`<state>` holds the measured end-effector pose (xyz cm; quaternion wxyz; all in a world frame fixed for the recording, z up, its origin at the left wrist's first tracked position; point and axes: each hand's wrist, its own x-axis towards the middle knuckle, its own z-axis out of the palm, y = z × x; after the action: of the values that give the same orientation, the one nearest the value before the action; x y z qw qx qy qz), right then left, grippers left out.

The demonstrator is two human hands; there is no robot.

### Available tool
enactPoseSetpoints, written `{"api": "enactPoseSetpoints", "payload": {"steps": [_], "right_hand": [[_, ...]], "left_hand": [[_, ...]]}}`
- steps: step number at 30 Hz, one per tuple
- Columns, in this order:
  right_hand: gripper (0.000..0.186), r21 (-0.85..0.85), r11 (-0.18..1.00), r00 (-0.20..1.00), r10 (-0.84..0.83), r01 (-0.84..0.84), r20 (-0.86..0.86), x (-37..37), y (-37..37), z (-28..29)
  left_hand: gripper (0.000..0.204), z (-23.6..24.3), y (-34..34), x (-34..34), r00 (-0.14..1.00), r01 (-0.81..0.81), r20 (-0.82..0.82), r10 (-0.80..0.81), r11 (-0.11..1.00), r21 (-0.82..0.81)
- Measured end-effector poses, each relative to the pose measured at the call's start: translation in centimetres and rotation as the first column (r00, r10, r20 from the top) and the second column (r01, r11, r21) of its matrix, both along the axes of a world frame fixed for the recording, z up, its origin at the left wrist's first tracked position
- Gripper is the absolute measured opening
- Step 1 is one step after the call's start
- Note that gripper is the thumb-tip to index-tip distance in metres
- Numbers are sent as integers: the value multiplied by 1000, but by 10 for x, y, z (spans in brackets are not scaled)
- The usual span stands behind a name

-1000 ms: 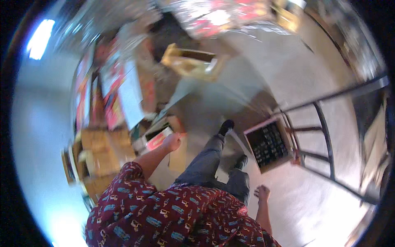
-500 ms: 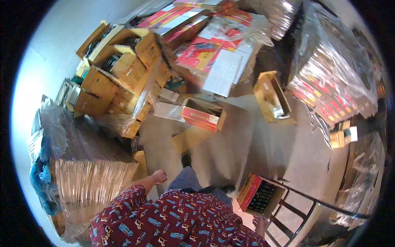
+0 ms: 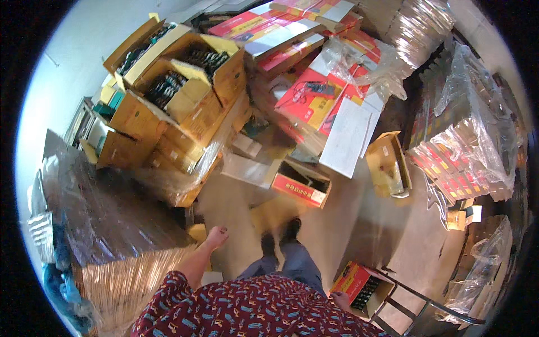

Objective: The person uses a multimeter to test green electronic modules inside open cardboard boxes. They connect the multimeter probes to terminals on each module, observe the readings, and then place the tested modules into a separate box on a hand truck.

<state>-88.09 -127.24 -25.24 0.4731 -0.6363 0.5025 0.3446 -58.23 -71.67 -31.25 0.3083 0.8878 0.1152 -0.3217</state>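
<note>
My left hand (image 3: 218, 237) hangs in front of me with its fingers loosely curled and nothing visible in them. It is nearest to the plastic-wrapped stack of flat cardboard (image 3: 132, 281) on my left. My right hand (image 3: 340, 300) is low on my right, beside a red and yellow carton (image 3: 352, 281). Rows of small dark items show inside this open carton, which sits by a black metal-framed cart (image 3: 401, 320). The fingers of my right hand are too small and partly hidden, so whether it touches the carton is unclear.
An open red-sided box (image 3: 300, 188) and a brown open box (image 3: 387, 168) sit on the floor ahead. Large cartons of dark parts (image 3: 185, 101) are piled at left. Flat red and white cartons (image 3: 314, 101) lie at the back. A wrapped stack (image 3: 460, 163) stands at right.
My view has shifted, so the floor boxes and far stacks appear lower and farther right. Both feet now show ahead of me. My right hand is now at the carton's near left side.
</note>
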Motion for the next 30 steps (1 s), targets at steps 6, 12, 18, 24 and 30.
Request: {"api": "enactPoseSetpoints", "payload": {"steps": [6, 12, 18, 24, 30], "right_hand": [[34, -19, 1000, 983, 6, -3, 182, 115, -31, -99], [32, 192, 971, 869, -216, 143, 444, 342, 7, -69], [39, 280, 937, 857, -315, 211, 408, 394, 23, -69], [42, 37, 929, 923, -371, 369, 98, 257, 13, -122], [10, -169, 876, 832, -482, 452, -276, 124, 88, -100]], "left_hand": [[24, -11, -1, 71, 997, -14, 71, 16, 1000, -26], [38, 9, 5, 130, 987, -102, 128, 96, 994, 43], [64, -64, 20, 204, 987, 8, 162, -16, 999, 50], [84, -65, -43, 343, 968, 233, -107, -225, 970, 73], [118, -292, -9, 439, 910, 414, -103, -401, 885, 213]]}}
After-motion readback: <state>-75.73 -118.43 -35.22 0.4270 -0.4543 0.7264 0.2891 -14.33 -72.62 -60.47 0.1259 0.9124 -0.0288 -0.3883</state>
